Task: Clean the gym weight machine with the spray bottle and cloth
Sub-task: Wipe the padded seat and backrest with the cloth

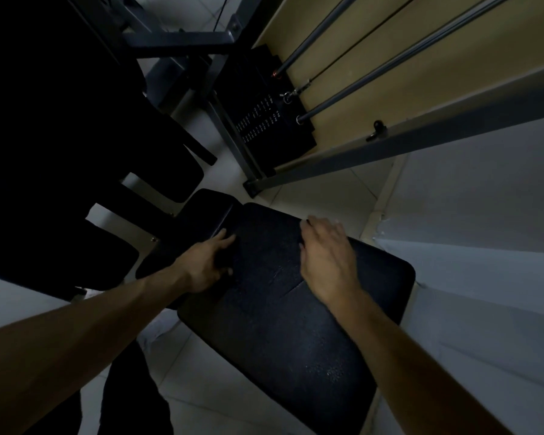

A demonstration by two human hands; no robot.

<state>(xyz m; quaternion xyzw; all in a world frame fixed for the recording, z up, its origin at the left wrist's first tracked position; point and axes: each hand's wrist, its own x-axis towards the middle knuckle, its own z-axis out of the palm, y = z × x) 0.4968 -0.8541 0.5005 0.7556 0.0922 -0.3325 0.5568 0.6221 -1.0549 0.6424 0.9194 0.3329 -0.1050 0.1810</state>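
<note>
Left hand [206, 265] sits at the near-left edge of the black seat pad [264, 324], thumb and fingers bent around a dark patch. Against the black padding I cannot tell whether it grips something or only the pad's edge. Just beyond it, a smaller black pad [201, 205] butts against the seat pad's far-left corner.

Across the pad to the right, the right hand [327, 255] lies palm down on the upholstery, fingers loosely spread and reaching toward the far edge, holding nothing.

Farther back on the pale tiled floor [311, 189] stands the rest of the weight machine. Its black weight stack [264, 120] rises between grey frame posts, with two guide rods [390, 67] and a thin cable [358, 48] running up and to the right from it. A grey frame bar [437, 136] slants across beside the stack, and a pale wall [484, 215] closes off the right side.
</note>
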